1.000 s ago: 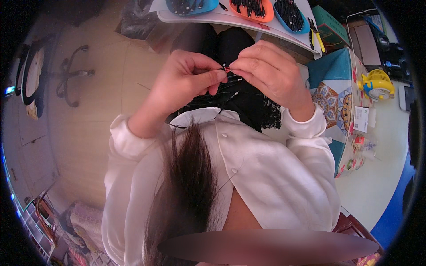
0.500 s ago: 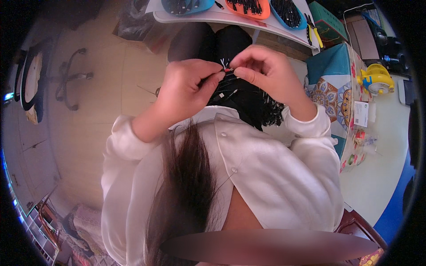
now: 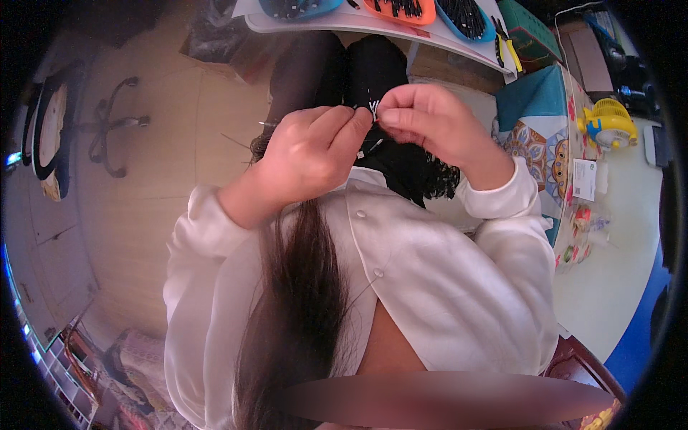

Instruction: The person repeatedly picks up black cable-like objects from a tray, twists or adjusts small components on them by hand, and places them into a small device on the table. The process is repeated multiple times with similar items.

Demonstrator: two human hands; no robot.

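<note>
Above my lap, my left hand (image 3: 312,150) is closed, its fingers folded around a black cable that they mostly hide. Thin white wires (image 3: 373,107) stick up between the two hands from the cable's end. My right hand (image 3: 433,122) pinches at these wires with thumb and index finger, and its fingertips almost touch those of the left. A slim piece with a light tip (image 3: 267,124) pokes out beside the left hand; whether it belongs to the held cable I cannot tell. More black cables (image 3: 374,149) with small plugs lie across my dark-clothed lap under the hands.
A white table (image 3: 322,26) ahead carries a blue tray (image 3: 304,13), an orange tray (image 3: 423,18) and another blue tray (image 3: 484,39), holding black cables. Yellow-handled pliers (image 3: 513,56) lie at its right end. A yellow fan (image 3: 609,122) stands at right, a chair base (image 3: 107,122) at left.
My left hand has turned so its back faces up and its fingers fold over the cable. My right hand has shifted slightly down. The white wires now stand a little further right.
</note>
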